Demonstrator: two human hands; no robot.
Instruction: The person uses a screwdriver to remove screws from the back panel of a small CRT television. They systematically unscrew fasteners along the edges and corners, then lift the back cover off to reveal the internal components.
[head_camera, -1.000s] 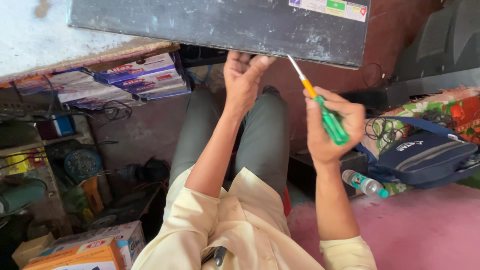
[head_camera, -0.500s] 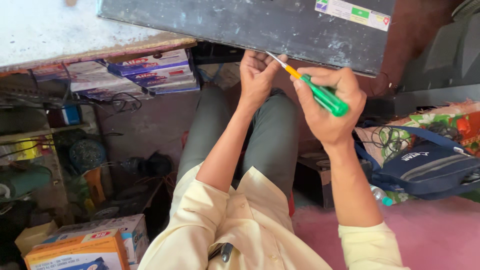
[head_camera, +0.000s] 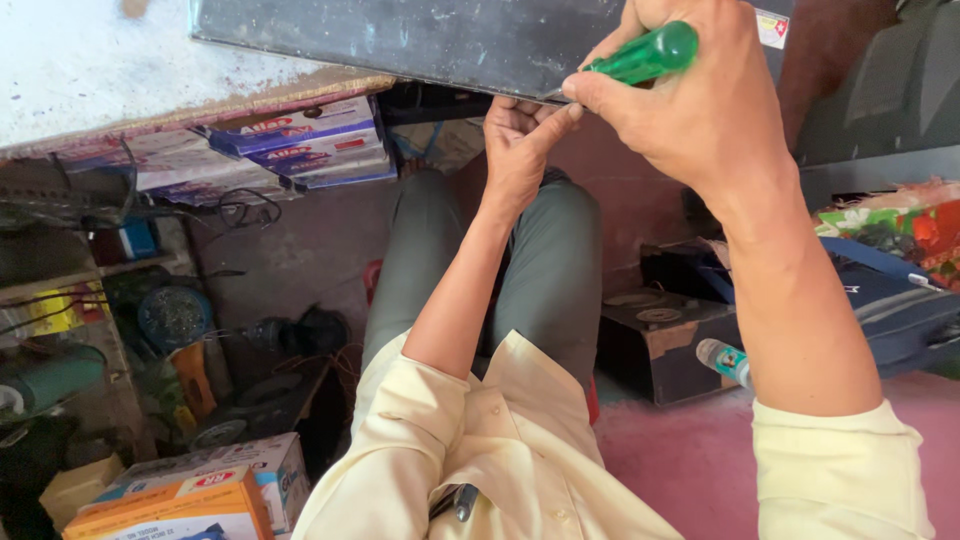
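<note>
Flat boxes are stacked under the white bench's worn front edge. Cardboard cartons are seen at the lower left, and a blue bag beside a bottle at the right.

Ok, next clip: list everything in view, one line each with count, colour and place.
screwdriver: one, green handle, top centre, tip at the panel's lower edge
dark panel: one, black-grey, across the top
white tabletop: one, top left
flat boxes: a stack, blue and white, under the tabletop
cardboard boxes: two, orange and white, bottom left
black box: one, on the floor at right
bottle: one, clear with blue cap, beside the black box
bag: one, dark blue, right edge
trousers: grey-green, centre
shirt: pale yellow, bottom
left hand: at the panel's edge, by the tip
right hand: grip closed on the screwdriver
</note>
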